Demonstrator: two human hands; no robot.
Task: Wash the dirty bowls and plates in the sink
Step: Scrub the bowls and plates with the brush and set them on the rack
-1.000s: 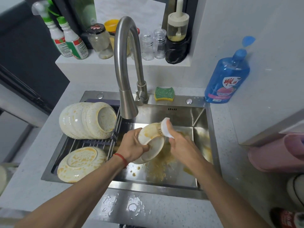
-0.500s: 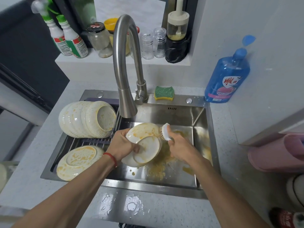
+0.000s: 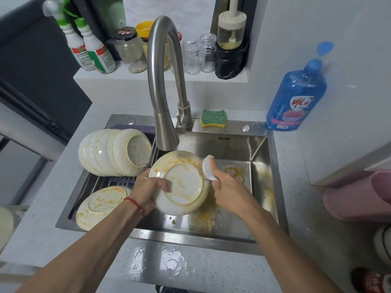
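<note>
A stained white plate is held tilted, underside toward the camera, above the basin of the steel sink, just below the spout of the faucet. The left hand grips the plate's left rim, fingers curled over the edge. The right hand holds a white scrub brush, its fingers wrapped round the handle, bristles touching the plate's upper right rim. A red string circles the left wrist. Yellow residue lies on the sink floor below the plate. Left of the faucet, a stack of soiled bowls lies on its side on a wire rack set in the sink; 1 more dirty plate leans in front of that stack. Just right of the faucet base, a green-and-yellow sponge rests on the sink's back ledge. Farther right stands a blue soap bottle on the bench. Behind the faucet, a shelf carries 2 spray bottles, a jar and clear glasses.
</note>
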